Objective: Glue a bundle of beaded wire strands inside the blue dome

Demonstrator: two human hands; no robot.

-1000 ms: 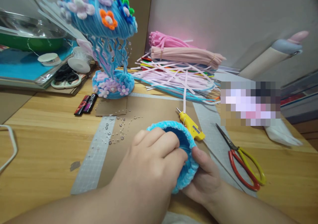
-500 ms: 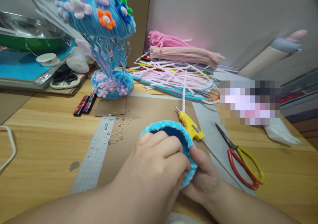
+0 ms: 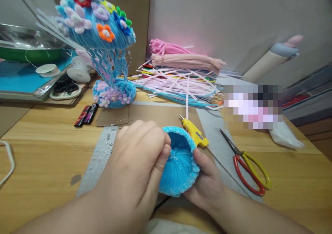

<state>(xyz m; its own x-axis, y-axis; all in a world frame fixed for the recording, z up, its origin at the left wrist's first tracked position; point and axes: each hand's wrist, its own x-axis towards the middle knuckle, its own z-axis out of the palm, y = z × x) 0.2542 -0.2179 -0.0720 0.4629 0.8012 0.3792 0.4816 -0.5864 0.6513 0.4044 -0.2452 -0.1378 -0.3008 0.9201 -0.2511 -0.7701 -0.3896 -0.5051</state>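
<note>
A hollow blue dome wrapped in pipe cleaners (image 3: 178, 175) tilts its open side towards me, with a fluffy light-blue rim. My right hand (image 3: 207, 178) grips it from the right, thumb on the rim and fingers underneath. In front of its left side is my left hand (image 3: 140, 154), thumb and fingers pinched together over the opening; whatever they hold is hidden. Small pale strands show at the middle of the dome's inside. Just behind lies a yellow hot glue gun (image 3: 195, 132) with a pale stick in it.
Scissors (image 3: 240, 154) with red and yellow handles lie at right. A flower-covered pipe-cleaner jellyfish (image 3: 103, 33) stands at back left. Behind are bundled pipe cleaners (image 3: 186, 61). Two small dark packets (image 3: 86, 114), wire spools (image 3: 48, 70) and a green-sided metal bowl (image 3: 31, 54) are left.
My left hand has drawn out of the dome, up and to the left, and turned into a pinch. More of the dome's inside now shows. My right hand keeps its hold.
</note>
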